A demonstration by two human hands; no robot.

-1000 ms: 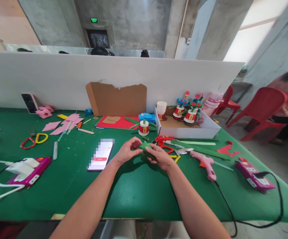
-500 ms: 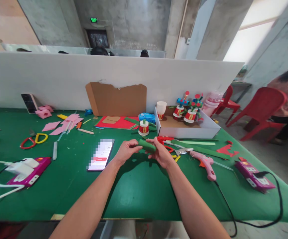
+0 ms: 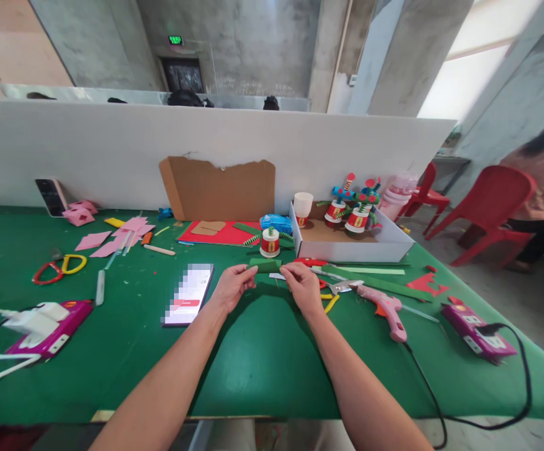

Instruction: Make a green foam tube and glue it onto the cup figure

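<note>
A small rolled piece of green paper (image 3: 268, 266) is stretched level between my two hands, over the middle of the table. My left hand (image 3: 233, 285) pinches its left end between thumb and fingers. At the opposite end my right hand (image 3: 302, 283) grips it with thumb and forefinger. Just behind it stands a red and white paper cup figure (image 3: 270, 243) with coiled green paper arms. Scissors (image 3: 342, 287) and a pink glue gun (image 3: 384, 308) lie to the right of my right hand. A phone (image 3: 189, 293) with a lit screen lies left of my left hand.
A white box (image 3: 354, 252) with several cup figures stands at the back right, beside a torn cardboard piece (image 3: 220, 188). Pink paper pieces (image 3: 121, 241) and another pair of scissors (image 3: 60, 268) lie left. Purple power strips (image 3: 478, 332) sit on both sides. A person sits farther right.
The green paper piece has turned from tilted to level. My right hand has closed from spread fingers to a pinch on its right end. The view has shifted slightly.
</note>
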